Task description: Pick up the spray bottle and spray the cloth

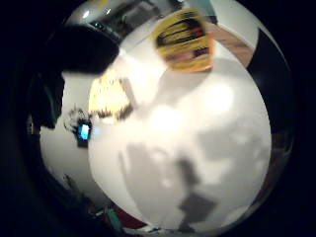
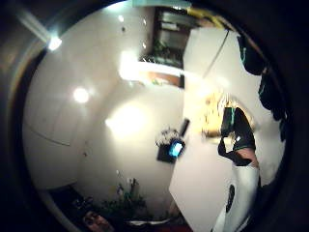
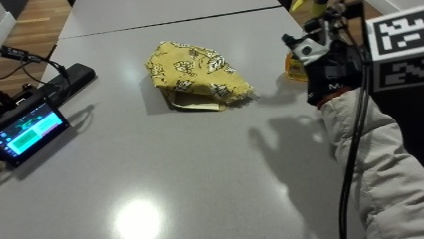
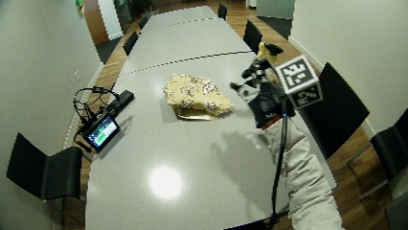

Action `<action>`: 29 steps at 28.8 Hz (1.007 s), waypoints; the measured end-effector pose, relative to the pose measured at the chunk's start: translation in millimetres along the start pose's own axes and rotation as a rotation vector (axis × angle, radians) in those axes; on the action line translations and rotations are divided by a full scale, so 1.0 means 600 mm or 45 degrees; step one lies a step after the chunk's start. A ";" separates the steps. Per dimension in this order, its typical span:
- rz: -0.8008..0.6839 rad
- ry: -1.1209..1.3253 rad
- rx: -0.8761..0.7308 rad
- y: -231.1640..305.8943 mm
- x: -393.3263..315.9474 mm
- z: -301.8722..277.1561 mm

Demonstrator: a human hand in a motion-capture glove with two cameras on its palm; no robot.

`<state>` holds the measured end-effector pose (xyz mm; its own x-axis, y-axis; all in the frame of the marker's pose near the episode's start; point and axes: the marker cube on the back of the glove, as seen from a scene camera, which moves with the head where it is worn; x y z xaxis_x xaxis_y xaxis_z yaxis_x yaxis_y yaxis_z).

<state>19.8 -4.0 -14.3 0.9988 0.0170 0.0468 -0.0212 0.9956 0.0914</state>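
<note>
yellow patterned cloth (image 3: 197, 74) crumpled on table, spray bottle (image 3: 296, 65) beside

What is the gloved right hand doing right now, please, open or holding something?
Right hand: raised beside the spray bottle; whether its fingers are open or closed cannot be told. The cloth lies untouched on the table.

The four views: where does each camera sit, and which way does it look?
Little finger side palm view: on the palm, facing the table and yellow cloth; no fingers visible.
Thumb side palm view: on the palm, facing ceiling and table edge; gloved fingers at the rim.
Outside view: above the table, showing the cloth, gloved right hand and sleeve.
Wide outside view: higher, showing the whole table.
Shared: cloth and small screen.
</note>
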 end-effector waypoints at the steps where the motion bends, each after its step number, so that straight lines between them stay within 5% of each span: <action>1: 0.010 -0.013 0.036 -0.003 0.010 -0.007; 6: 0.160 -0.033 0.355 -0.028 0.128 -0.055; 10: 0.253 -0.058 0.392 -0.025 0.206 -0.074; 17: 0.396 -0.115 0.595 0.105 0.344 -0.194; 29: 0.378 0.010 0.781 0.097 0.358 -0.223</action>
<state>239.4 69.8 -132.3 0.9470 0.2841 0.1498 -0.3135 0.7162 0.6235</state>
